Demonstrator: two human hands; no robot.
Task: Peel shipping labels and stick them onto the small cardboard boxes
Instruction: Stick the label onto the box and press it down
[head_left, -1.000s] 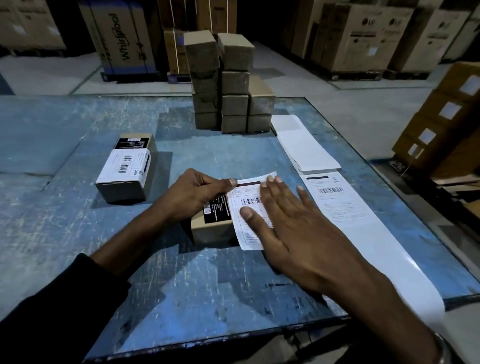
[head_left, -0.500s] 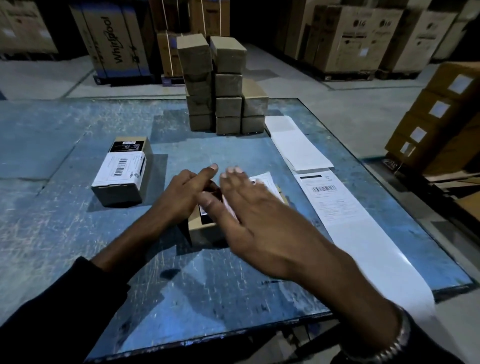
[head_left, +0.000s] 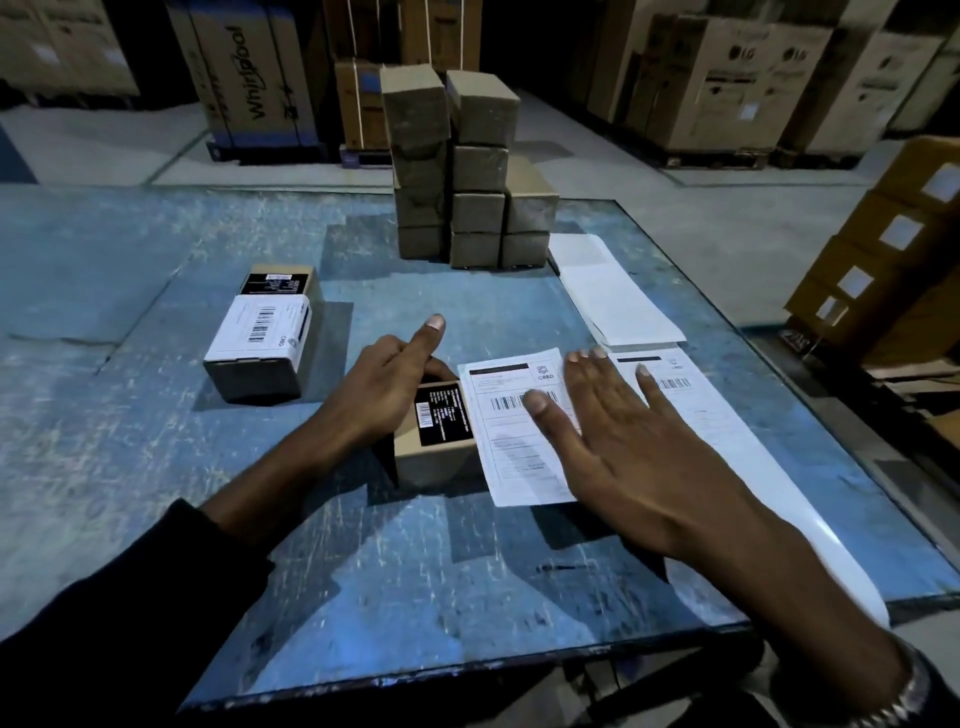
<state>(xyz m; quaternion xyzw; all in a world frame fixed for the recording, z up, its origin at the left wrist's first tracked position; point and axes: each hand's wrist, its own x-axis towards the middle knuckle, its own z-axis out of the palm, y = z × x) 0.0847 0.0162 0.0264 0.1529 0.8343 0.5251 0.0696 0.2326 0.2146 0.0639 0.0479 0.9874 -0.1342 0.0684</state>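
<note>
A small cardboard box with a black printed sticker on top stands on the blue table. My left hand holds its left and far side, the index finger lifted straight. A white shipping label with a barcode lies over the box's right part and sticks out past it to the right. My right hand lies flat on that label with straight, spread fingers, the thumb on the barcode. How much of the box the label covers is hidden.
A labelled box stands at the left. A stack of several plain boxes rises at the table's far side. A long label strip and white backing sheets lie to the right, near the table's right edge. Big cartons stand around the floor.
My right hand swept left across the box top, then back right over the label. My left index finger lifted off the box.
</note>
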